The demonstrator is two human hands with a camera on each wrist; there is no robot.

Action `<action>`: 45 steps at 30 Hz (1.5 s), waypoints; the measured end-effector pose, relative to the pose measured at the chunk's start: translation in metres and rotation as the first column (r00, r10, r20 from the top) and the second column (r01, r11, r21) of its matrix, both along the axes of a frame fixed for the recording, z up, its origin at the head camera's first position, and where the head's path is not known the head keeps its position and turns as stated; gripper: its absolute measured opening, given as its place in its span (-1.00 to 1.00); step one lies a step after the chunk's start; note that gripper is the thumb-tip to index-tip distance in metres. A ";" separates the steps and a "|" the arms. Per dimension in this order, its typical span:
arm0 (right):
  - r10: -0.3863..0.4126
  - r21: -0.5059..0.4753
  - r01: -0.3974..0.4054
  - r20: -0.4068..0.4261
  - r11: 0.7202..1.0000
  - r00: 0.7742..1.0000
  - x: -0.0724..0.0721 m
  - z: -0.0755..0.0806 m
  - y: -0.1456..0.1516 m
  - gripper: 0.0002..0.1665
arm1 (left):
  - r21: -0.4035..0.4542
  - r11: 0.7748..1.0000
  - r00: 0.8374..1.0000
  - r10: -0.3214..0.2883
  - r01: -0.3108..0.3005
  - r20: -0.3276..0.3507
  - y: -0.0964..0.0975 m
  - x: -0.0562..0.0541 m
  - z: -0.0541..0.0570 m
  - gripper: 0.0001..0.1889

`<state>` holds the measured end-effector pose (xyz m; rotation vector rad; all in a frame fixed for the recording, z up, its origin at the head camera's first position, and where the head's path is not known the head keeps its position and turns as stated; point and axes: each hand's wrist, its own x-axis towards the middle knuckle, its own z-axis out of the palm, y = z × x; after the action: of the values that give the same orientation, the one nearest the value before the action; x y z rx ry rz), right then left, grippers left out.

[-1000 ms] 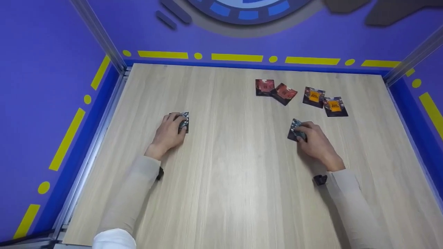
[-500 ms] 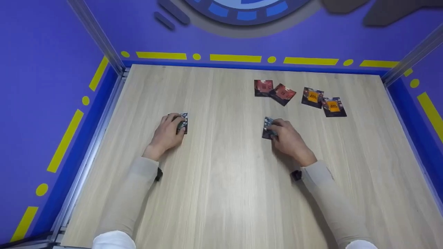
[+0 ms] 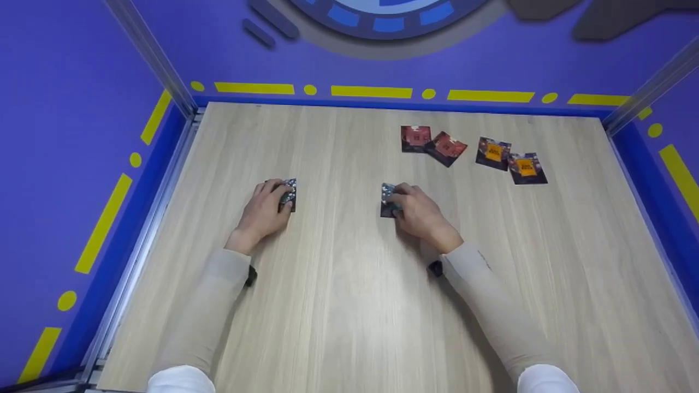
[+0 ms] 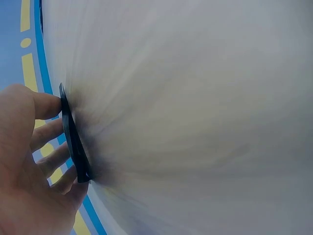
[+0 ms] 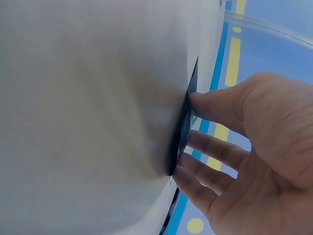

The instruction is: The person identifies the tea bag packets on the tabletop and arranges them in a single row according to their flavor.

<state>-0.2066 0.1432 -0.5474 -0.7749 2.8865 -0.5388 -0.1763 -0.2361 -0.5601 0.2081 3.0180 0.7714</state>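
My left hand [image 3: 265, 210] holds a small dark square sachet [image 3: 293, 191] with white and teal print at the left of the table. In the left wrist view, the thumb and fingers lie against that sachet [image 4: 72, 139], seen edge-on close over the wood. Nearer the middle, my right hand [image 3: 425, 214] grips a matching sachet [image 3: 386, 210]. Its thumb and fingertips sit along this sachet [image 5: 182, 132] in the right wrist view, one end tilted up from the table. Both hands cover part of the print. A gap of bare wood separates the two sachets.
Behind the right hand lie two red sachets [image 3: 415, 143] that overlap at a corner, and two black ones with orange labels [image 3: 527, 169] to their right. Blue-purple panels [image 3: 349, 65] wall the pale wooden table [image 3: 338, 305] at the back and both sides.
My right hand has travelled left across the table with its sachet, toward the left hand, and the sachet has turned straighter. The left hand and its sachet stay in place.
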 end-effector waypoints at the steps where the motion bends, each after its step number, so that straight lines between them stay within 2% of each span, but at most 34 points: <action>1: 0.007 0.000 -0.007 -0.004 1.000 1.000 -0.001 0.000 -0.004 -0.55 | 0.000 1.000 1.000 0.000 0.000 -0.002 0.000 0.000 -0.001 -0.54; 22: 0.033 0.062 -0.033 -0.006 0.998 0.999 -0.010 -0.003 -0.097 -0.54 | 0.001 1.000 1.000 -0.009 0.009 -0.016 -0.002 -0.001 -0.002 -0.54; 32: 0.038 0.062 -0.038 0.008 0.997 0.999 -0.009 -0.003 -0.137 -0.55 | -0.033 0.999 0.999 -0.002 0.001 -0.035 0.000 0.000 0.001 -0.56; 45: 0.083 0.093 -0.082 -0.004 0.992 0.997 -0.010 -0.005 -0.170 -0.53 | -0.059 0.998 0.999 0.000 -0.002 -0.040 0.002 -0.001 0.000 -0.56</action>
<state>-0.2166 -0.0267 -0.5527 -0.8786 2.8480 -0.3903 -0.1775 -0.2342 -0.5599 0.2237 3.0733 0.6857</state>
